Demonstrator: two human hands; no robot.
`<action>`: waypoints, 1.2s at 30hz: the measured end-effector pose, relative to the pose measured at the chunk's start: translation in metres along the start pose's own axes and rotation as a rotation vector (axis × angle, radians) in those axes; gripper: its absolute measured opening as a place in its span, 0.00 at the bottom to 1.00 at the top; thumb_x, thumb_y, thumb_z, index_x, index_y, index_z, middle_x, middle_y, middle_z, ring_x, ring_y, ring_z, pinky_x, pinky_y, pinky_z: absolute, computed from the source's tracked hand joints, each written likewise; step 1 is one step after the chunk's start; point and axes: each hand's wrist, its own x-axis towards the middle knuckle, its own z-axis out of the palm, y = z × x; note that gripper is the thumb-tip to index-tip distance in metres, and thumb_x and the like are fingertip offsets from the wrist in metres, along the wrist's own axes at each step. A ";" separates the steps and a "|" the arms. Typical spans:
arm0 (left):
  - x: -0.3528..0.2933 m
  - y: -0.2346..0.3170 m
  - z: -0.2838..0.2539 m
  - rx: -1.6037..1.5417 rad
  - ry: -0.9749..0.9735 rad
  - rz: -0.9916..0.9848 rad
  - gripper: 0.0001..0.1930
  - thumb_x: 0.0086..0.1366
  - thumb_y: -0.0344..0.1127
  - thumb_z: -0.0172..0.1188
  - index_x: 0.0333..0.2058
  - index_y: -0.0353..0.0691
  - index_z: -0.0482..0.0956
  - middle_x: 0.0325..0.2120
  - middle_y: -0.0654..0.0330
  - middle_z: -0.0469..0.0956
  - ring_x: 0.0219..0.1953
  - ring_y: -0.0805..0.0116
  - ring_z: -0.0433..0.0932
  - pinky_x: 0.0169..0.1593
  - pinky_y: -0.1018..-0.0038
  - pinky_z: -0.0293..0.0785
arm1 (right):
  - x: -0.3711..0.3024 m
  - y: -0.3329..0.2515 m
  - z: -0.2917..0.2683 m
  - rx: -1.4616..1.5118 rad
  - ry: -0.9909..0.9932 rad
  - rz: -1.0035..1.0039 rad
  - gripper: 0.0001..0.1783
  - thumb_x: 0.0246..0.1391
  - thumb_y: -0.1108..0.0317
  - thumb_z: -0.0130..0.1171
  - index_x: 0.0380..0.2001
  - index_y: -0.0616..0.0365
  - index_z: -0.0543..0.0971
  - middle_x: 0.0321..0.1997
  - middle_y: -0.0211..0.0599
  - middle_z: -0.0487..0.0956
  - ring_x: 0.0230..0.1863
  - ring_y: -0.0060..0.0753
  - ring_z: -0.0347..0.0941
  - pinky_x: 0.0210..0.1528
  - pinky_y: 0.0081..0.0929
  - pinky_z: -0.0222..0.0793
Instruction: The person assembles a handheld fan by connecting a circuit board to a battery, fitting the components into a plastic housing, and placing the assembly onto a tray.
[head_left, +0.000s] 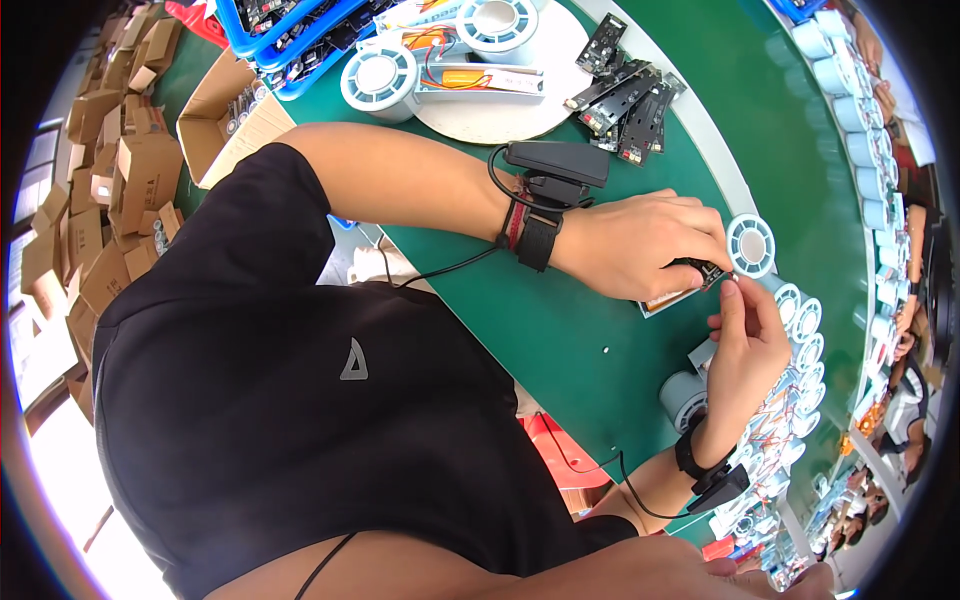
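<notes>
Grey triangular emblem [354, 360] on black shirt [270, 430], dark print on brown carton [146, 182]

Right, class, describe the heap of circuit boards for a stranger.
Start at the green table. Near the top is a white disc; by its right edge lies the heap of circuit boards. Flat, black and loose, they differ from the disc's pale-blue housings.

The left hand [640, 245] partly hides the dark circuit board [712, 272] (details too small).
</notes>
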 end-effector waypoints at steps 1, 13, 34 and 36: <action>0.001 0.000 -0.001 -0.023 -0.024 -0.016 0.17 0.67 0.34 0.59 0.53 0.39 0.79 0.49 0.57 0.76 0.50 0.58 0.74 0.55 0.63 0.66 | 0.000 0.000 0.001 0.015 0.011 -0.028 0.11 0.65 0.67 0.62 0.44 0.63 0.83 0.29 0.30 0.82 0.26 0.17 0.75 0.27 0.17 0.69; 0.001 -0.004 0.000 -0.037 -0.054 0.013 0.18 0.69 0.35 0.59 0.56 0.40 0.78 0.48 0.56 0.76 0.51 0.58 0.73 0.56 0.63 0.65 | 0.005 0.006 0.004 0.052 0.019 -0.081 0.12 0.66 0.69 0.60 0.50 0.62 0.82 0.29 0.30 0.81 0.24 0.16 0.73 0.25 0.15 0.68; -0.003 0.007 0.006 0.488 0.232 0.346 0.14 0.61 0.35 0.62 0.46 0.53 0.83 0.36 0.65 0.75 0.39 0.65 0.75 0.44 0.68 0.70 | 0.001 0.011 -0.010 0.318 -0.189 0.083 0.11 0.65 0.74 0.59 0.49 0.66 0.81 0.25 0.32 0.81 0.19 0.17 0.72 0.19 0.14 0.64; -0.004 0.005 0.002 0.504 0.228 0.352 0.14 0.61 0.35 0.62 0.46 0.53 0.84 0.36 0.65 0.75 0.39 0.65 0.75 0.44 0.68 0.70 | 0.003 0.008 -0.009 0.311 -0.239 0.075 0.10 0.66 0.73 0.59 0.48 0.66 0.81 0.25 0.32 0.81 0.19 0.17 0.72 0.19 0.14 0.64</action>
